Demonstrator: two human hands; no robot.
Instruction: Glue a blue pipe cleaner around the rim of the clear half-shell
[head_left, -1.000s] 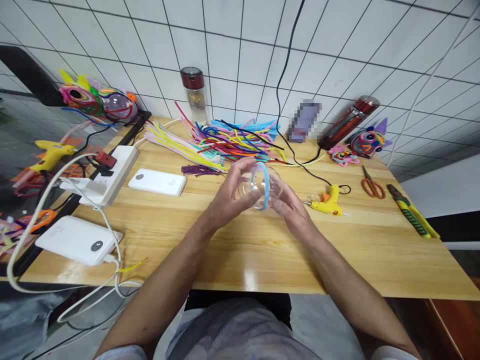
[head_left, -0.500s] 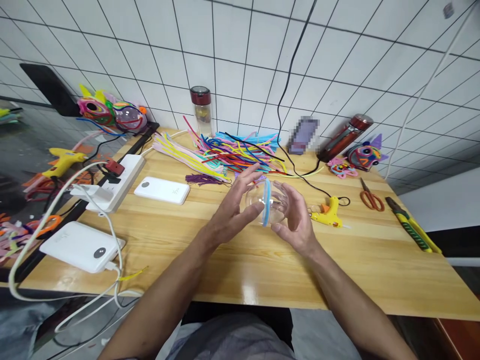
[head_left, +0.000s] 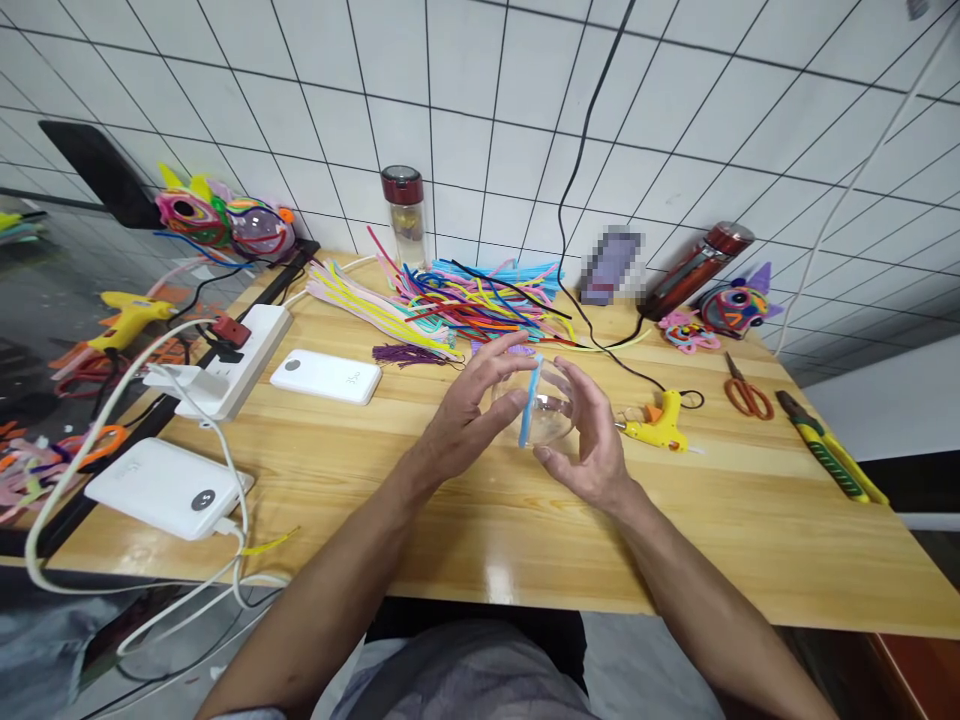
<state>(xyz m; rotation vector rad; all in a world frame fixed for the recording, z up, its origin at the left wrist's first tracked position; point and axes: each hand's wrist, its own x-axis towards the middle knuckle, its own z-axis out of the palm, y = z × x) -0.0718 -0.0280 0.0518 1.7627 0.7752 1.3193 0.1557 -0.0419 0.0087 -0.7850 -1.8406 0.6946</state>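
Observation:
Between my hands, above the wooden table, I hold a clear plastic ball with a light-blue pipe cleaner running round its middle. My left hand grips the ball's left side, its thumb on the blue band and its fingers over the far side. My right hand curls round the right side, thumb below and fingers above. Just right of that hand lies a yellow glue gun. Behind the ball spreads a pile of coloured pipe cleaners.
White power banks and a power strip with looping cables lie left. Scissors and green-yellow pliers are on the right. A glass bottle, a red flask and decorated balls stand along the wall.
The ball has turned slightly in my hands, so the blue band leans more and sits a little further left. Both hands keep their grip. The camera view has shifted slightly.

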